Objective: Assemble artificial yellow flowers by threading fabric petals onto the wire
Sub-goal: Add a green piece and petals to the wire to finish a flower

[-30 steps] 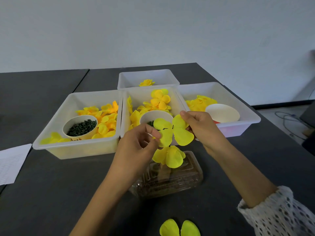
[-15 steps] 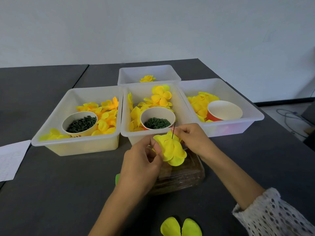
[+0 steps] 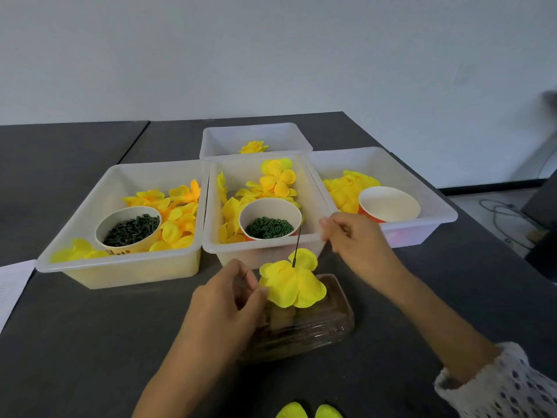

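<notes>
A flower of stacked yellow fabric petals (image 3: 294, 285) sits on a thin dark wire (image 3: 297, 245) that pokes straight up out of its centre. The flower stands over a clear plastic box (image 3: 310, 330) on the dark table. My left hand (image 3: 232, 300) pinches the left edge of the petals. My right hand (image 3: 352, 239) hovers up and right of the flower, by the middle tray's front rim. It is apart from the petals, its fingers loosely curled with nothing seen in them. Two loose yellow petals (image 3: 307, 411) lie at the bottom edge.
Four white trays hold yellow petals: left (image 3: 120, 270), middle (image 3: 265, 251), right (image 3: 422, 233), back (image 3: 256, 134). Paper cups of dark green pieces stand in the left (image 3: 129, 227) and middle (image 3: 269, 224) trays; the right tray's cup (image 3: 388, 203) looks empty. White paper (image 3: 12, 285) lies far left.
The petal held above the flower has slid down the wire onto the stack. My right hand has let go and moved up and right; the wire tip now stands bare.
</notes>
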A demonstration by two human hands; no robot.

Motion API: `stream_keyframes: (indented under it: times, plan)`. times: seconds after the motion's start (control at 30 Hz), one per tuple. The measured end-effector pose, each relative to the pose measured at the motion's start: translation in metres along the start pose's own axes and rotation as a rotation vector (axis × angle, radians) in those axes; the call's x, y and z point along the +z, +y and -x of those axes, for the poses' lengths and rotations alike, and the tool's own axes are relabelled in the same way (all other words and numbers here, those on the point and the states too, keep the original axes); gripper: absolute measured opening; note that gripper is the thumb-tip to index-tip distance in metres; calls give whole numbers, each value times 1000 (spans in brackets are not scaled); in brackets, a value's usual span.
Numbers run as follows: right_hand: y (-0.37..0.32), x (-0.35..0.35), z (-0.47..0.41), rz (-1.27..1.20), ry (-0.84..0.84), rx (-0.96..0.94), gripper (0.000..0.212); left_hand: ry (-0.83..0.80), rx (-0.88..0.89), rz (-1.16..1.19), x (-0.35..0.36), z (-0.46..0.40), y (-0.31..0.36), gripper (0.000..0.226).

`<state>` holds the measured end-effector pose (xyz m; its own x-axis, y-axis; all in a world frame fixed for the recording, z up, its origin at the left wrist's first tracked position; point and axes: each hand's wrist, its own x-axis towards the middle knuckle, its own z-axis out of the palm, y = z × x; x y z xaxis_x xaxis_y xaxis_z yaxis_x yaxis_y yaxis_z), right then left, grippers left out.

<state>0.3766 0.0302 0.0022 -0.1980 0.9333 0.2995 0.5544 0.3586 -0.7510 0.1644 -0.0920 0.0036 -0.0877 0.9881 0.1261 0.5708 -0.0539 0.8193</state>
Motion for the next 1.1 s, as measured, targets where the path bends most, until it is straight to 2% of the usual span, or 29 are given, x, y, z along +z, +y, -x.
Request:
stream_keyframes:
  times: [0.1,0.2,0.27,0.37,0.43,0.5,0.63,0.73,0.8,0.93,1.0,1.1]
  plan:
    - [7,-36,-43,-23,201,39,27,114,11,34,-14,-1,-3,16]
    - [26,-60,-99,291,231,43,20,190,-1,138,-25,-11,-4,14]
    - [47,-64,-134,451,70,80,19,217,-5,197,-29,-19,-2,14]
    - [75,-52,-170,789,-307,179,48,209,1,248,-28,-29,0,11]
    - [86,-41,-181,931,-411,248,55,203,23,248,-26,-35,1,10]
    - [96,-33,-187,986,-439,272,47,193,41,248,-25,-39,1,11]
    - [93,-38,-193,878,-394,264,42,195,53,261,-28,-44,0,14]
    - [70,-64,-198,744,-360,157,15,202,78,287,-33,-45,3,15]
    - [47,-85,-196,590,-306,124,31,200,92,307,-33,-45,5,15]
    - [-4,-114,-174,308,-211,75,25,179,114,353,-29,-44,15,17]
    - [-26,-120,-159,177,-214,34,25,164,123,374,-25,-42,22,19]
    - [-53,-118,-127,-146,-289,39,28,145,152,370,-21,-40,34,21]
